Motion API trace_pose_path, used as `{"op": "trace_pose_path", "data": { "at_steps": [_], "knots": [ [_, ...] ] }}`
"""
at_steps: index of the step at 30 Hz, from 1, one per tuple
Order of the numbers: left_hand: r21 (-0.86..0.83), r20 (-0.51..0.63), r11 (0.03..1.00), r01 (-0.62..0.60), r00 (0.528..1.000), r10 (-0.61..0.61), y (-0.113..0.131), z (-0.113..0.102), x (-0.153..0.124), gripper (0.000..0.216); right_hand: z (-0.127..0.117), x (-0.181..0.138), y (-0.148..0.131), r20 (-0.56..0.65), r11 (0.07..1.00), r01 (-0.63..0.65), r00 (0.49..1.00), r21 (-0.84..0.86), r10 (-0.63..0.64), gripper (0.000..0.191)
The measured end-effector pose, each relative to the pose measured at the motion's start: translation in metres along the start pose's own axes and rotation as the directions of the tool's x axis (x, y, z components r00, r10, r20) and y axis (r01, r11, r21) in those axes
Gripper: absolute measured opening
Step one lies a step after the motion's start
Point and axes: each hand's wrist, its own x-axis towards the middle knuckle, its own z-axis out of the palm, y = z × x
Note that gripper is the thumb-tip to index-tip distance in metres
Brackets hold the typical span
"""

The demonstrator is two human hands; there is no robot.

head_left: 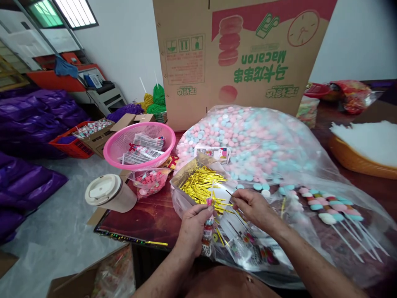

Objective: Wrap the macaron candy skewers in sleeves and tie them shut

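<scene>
My left hand (192, 225) is closed, pinching the gathered neck of a small printed bag with a candy skewer (207, 240) in it; a white stick rises above the thumb. My right hand (252, 209) is closed in a pinch on a thin twist tie (230, 193), its end pointing at the bag's neck. Just beyond both hands, a pile of gold twist ties (198, 184) fills an opened container. Under and between the hands lie printed wrappers and white sticks (232, 231). Several candy skewers (336, 207) of pink, blue and white pieces rest on clear plastic at right.
A large clear bag of pink and blue candies (248, 136) lies before an upright cardboard box (186, 99). To the left are a pink basket (109, 151) of wrappers, a lidded cup (120, 198) and a small candy bag (150, 182). A yellow basket (350, 153) holds white sticks.
</scene>
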Motion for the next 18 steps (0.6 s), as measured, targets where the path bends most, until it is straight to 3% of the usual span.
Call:
{"op": "trace_pose_path", "data": {
  "at_steps": [2,4,8,13,18],
  "knots": [
    [0.015,-0.003,1.0,0.008,1.0,-0.008,-0.001,0.007,0.002,0.026,0.003,-0.008,-0.005,-0.023,0.994,0.021,1.0,0.107,-0.018,0.023],
    [0.018,0.014,1.0,-0.003,1.0,0.002,-0.003,0.014,0.002,0.026,0.007,-0.017,-0.013,-0.034,0.979,0.12,0.993,0.166,-0.116,0.026],
    [0.006,0.137,1.0,-0.007,0.991,0.006,-0.009,0.027,-0.002,0.021,0.015,-0.029,-0.023,-0.062,0.932,0.292,0.956,0.213,-0.285,0.032],
    [0.082,0.248,0.996,-0.027,0.969,0.005,-0.02,0.031,-0.008,0.014,0.011,-0.035,-0.014,0.014,0.937,0.197,0.978,0.287,-0.21,0.039],
    [0.245,0.319,0.964,-0.103,0.947,0.02,-0.03,0.026,-0.011,0.022,0.001,-0.04,-0.011,0.095,0.971,0.159,0.98,0.178,-0.178,0.052]
  ]
}}
